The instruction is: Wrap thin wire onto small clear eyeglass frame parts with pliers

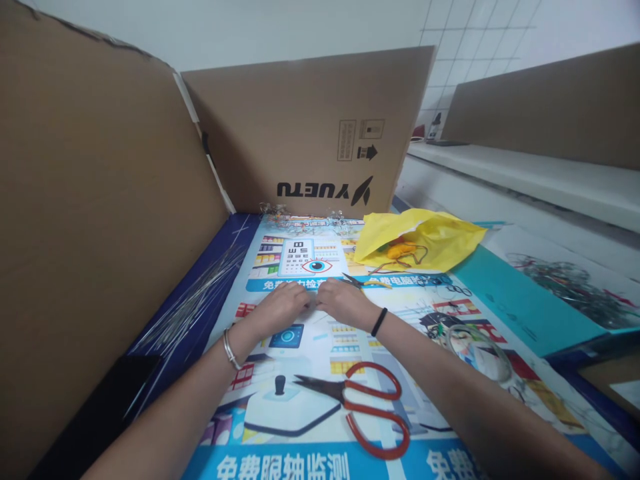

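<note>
My left hand [283, 308] and my right hand [346, 304] meet over the middle of the printed sheet, fingertips almost touching. Both have their fingers curled in a pinch. Whatever lies between them is too small or hidden to name. Just beyond my right hand is a small pair of pliers [356, 281] with a yellow handle. Nearer to me, between my forearms, lie scissors [345, 393] with red handles and dark blades, pointing left.
Cardboard panels [310, 127] stand at the back and left. Thin metal wires [193, 300] lie at left. A yellow bag [425, 230] holds orange cord [400, 251]. At right are a clear ring-shaped coil [505, 357] and a tangled wire pile [570, 287].
</note>
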